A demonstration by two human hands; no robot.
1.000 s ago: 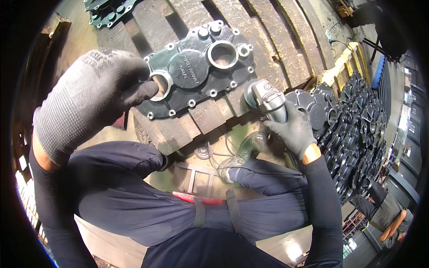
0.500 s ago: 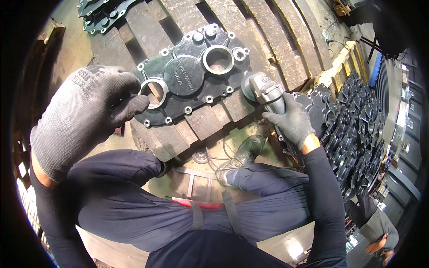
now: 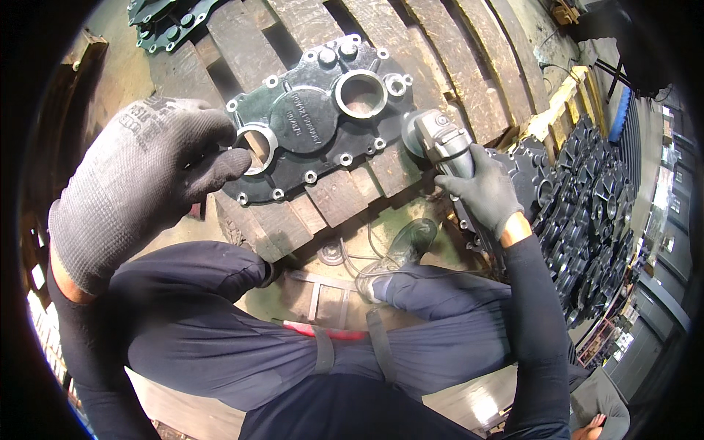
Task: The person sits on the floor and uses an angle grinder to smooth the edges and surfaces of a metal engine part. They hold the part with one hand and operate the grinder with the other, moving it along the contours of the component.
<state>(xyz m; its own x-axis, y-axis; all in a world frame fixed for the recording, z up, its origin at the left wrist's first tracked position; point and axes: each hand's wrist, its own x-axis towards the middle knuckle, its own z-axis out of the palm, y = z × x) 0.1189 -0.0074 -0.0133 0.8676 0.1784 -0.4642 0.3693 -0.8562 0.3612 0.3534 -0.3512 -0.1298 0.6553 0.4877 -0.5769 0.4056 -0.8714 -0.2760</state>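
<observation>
A dark cast metal cover plate (image 3: 315,125) with round openings and bolt holes lies flat on a wooden pallet (image 3: 411,37). My left hand (image 3: 147,176), in a grey knit glove, rests on the plate's near left edge with a finger at the left round opening. My right hand (image 3: 480,194), in a dark glove, grips a grey angle grinder (image 3: 436,139) whose head sits at the plate's right edge. My knees and a boot (image 3: 400,246) show below the pallet.
A stack of several similar dark castings (image 3: 587,191) fills the right side. More dark castings (image 3: 158,18) lie at the top left of the pallet. A cable runs on the floor by the boot. Another person's hand (image 3: 594,425) shows at the bottom right.
My left hand has come down lower and further left along the plate's edge. The grinder has stayed at the plate's right edge. The view has shifted slightly.
</observation>
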